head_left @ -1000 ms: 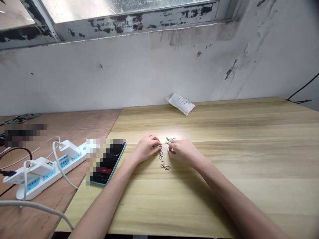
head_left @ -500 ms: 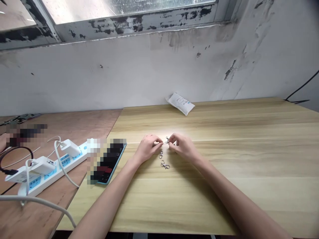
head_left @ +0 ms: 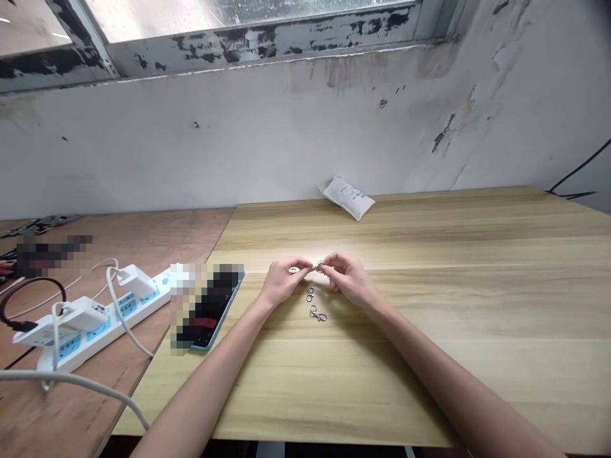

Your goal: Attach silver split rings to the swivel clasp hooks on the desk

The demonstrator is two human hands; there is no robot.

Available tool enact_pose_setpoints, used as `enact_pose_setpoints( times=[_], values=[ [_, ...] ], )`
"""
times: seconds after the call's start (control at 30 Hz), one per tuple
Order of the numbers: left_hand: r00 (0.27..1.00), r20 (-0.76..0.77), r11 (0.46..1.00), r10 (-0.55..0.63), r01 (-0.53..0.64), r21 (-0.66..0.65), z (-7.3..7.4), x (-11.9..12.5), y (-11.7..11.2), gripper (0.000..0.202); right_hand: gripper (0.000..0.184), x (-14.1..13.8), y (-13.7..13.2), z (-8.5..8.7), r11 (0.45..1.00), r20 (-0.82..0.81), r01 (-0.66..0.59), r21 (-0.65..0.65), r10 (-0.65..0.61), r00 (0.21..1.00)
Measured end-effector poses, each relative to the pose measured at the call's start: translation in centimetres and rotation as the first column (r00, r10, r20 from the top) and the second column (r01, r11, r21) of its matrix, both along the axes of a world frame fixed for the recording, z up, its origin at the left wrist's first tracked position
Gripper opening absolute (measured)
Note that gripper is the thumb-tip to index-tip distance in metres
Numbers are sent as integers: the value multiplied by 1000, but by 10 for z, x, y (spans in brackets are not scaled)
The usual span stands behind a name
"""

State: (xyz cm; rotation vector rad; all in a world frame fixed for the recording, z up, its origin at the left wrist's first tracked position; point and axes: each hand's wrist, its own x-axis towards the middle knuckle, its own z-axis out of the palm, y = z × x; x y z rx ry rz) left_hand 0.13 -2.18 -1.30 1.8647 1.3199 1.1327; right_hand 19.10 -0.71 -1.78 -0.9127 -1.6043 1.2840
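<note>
My left hand (head_left: 285, 280) and my right hand (head_left: 347, 275) meet low over the wooden table, thumbs and forefingers pinched. Between their fingertips is a small silver metal swivel clasp (head_left: 319, 264), partly covered by the fingers. Closer to me on the tabletop lie two more pieces, a small swivel clasp (head_left: 310, 294) and a larger swivel clasp with a ring (head_left: 318, 314). The curled fingers of my right hand hide whatever lies under the palm.
A phone (head_left: 217, 312), partly pixelated, lies left of my left forearm. Beyond it a white power strip (head_left: 114, 317) with plugged chargers and cables rests on a brown table (head_left: 157, 238). A white packet (head_left: 351, 198) sits by the wall. Part of another person's hand (head_left: 6, 268) shows far left.
My hands have come together; the left fingertips, apart from the clasp before, now pinch at it alongside the right. The view has shifted slightly.
</note>
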Motion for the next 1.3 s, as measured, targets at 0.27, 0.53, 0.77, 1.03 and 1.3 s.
enact_pose_setpoints(
  times=[0.27,0.53,0.77,1.03,1.3],
  values=[
    [1000,29,1000,-1,2,-27,3,0,-1,18,34,-1,-2,3,999,-62,16,-50,-19,998],
    [995,-77,996,-62,67,67,9,-2,-4,8,35,0,2,1,980,-39,67,-188,-75,996],
    [990,-126,992,-59,72,107,14,-3,-6,6,33,-5,-2,5,949,-97,74,-305,-109,989],
    [990,-130,973,-50,77,216,10,7,-8,6,28,-13,-12,9,913,-233,96,-396,-201,952],
    [987,-158,983,22,7,183,11,0,-4,11,37,-5,-8,16,885,-297,9,-465,-166,940]
  ],
)
